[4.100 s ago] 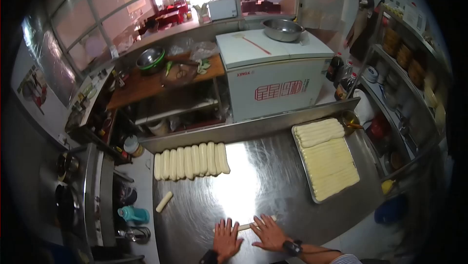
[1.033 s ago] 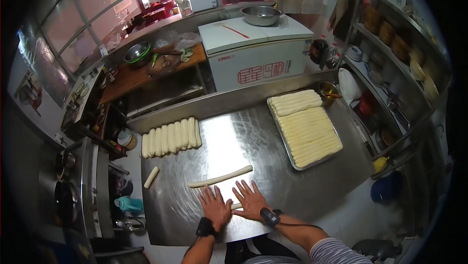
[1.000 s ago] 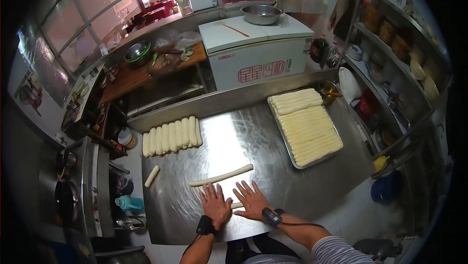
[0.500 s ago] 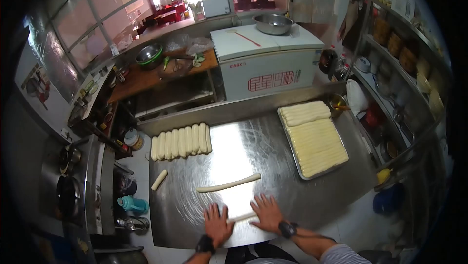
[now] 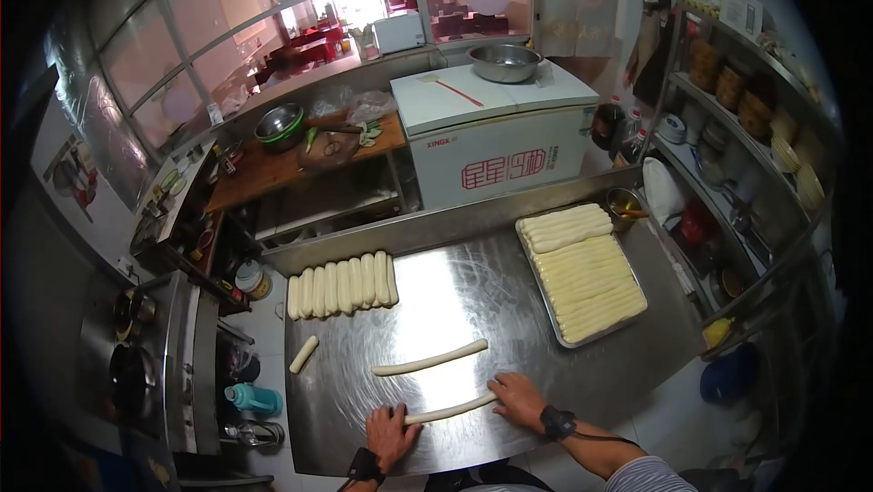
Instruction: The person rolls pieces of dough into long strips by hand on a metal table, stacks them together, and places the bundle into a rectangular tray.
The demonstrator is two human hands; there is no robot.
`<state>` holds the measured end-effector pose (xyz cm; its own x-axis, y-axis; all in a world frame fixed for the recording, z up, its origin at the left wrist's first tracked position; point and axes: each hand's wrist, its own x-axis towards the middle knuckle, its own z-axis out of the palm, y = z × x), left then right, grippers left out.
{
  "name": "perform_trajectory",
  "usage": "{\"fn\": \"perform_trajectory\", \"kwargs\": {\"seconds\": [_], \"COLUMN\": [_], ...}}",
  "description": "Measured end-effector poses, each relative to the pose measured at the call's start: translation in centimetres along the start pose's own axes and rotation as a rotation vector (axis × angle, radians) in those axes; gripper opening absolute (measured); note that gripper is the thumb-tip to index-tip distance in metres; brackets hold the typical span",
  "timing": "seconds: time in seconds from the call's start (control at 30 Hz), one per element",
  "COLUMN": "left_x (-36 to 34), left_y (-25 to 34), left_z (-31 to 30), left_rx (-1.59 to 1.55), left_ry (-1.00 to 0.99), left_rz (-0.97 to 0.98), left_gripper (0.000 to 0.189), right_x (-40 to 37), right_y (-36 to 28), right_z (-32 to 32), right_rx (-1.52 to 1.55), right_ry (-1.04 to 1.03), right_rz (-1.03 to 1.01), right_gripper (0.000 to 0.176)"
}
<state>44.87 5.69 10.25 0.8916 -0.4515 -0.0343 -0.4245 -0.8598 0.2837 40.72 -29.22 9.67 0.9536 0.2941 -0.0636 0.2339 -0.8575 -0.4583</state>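
A long pale dough rope (image 5: 452,411) lies across the near part of the steel worktable (image 5: 350,383). My left hand (image 5: 391,437) is closed at its left end, fingers bent over it. At the opposite end, my right hand (image 5: 518,399) grips the dough with curled fingers. A little farther away lies a second dough rope (image 5: 430,358), touched by neither hand. One short dough piece (image 5: 305,355) sits apart at the left. Beyond it, several thick dough logs (image 5: 344,285) are lined up side by side. The undersides of both hands are hidden.
A metal tray (image 5: 579,340) packed with dough strips stands on the right of the table. Behind it is a pot (image 5: 624,202) with a handle. A raised steel edge (image 5: 455,205) runs along the back. A shelf rack (image 5: 677,142) stands right, a stove (image 5: 173,374) left.
My hands have gone from lying flat with spread fingers on the near dough rope to its ends, farther apart. The rope is longer now. The camera view has shifted slightly.
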Motion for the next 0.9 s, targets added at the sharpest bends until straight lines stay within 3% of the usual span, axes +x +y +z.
{"fn": "perform_trajectory", "kwargs": {"seconds": [0.03,0.13,0.23,0.3,0.37,0.4,0.7,0.77,0.9], "left_x": [-0.8,-1.2,-0.1,1.1,2.9,3.7,6.6,7.1,8.7], "left_y": [-0.6,-1.7,-2.0,-2.7,-2.7,-3.1,-5.1,-5.3,-5.0], "left_z": [0.5,1.2,0.8,0.9,-0.6,-0.4,1.3,2.1,0.4], "left_rx": [0.022,-0.051,-0.164,-0.197,-0.185,-0.197,-0.426,-0.728,-0.696], "left_ry": [0.085,0.065,0.068,0.173,0.139,0.138,0.270,0.291,0.234], "left_rz": [0.092,0.145,0.114,0.100,0.012,-0.047,-0.140,-0.323,-0.444], "left_gripper": [0.050,0.040,0.031,0.025,0.017,0.019,0.039,0.048,0.060], "right_x": [-0.6,-0.5,0.6,2.1,3.9,5.0,7.4,7.8,9.2], "right_y": [-0.1,0.7,1.9,2.7,1.9,1.5,1.1,1.0,1.6], "right_z": [0.0,0.8,2.3,2.6,1.0,-0.2,2.0,1.9,1.5], "right_rx": [-0.004,0.087,0.166,0.131,0.111,0.105,0.238,0.422,0.542], "right_ry": [0.131,0.117,0.186,0.247,0.335,0.248,0.473,0.476,0.488], "right_rz": [-0.017,0.020,-0.002,-0.016,-0.024,0.018,0.208,0.345,0.458], "right_gripper": [0.057,0.042,0.031,0.021,0.020,0.022,0.043,0.042,0.047]}}
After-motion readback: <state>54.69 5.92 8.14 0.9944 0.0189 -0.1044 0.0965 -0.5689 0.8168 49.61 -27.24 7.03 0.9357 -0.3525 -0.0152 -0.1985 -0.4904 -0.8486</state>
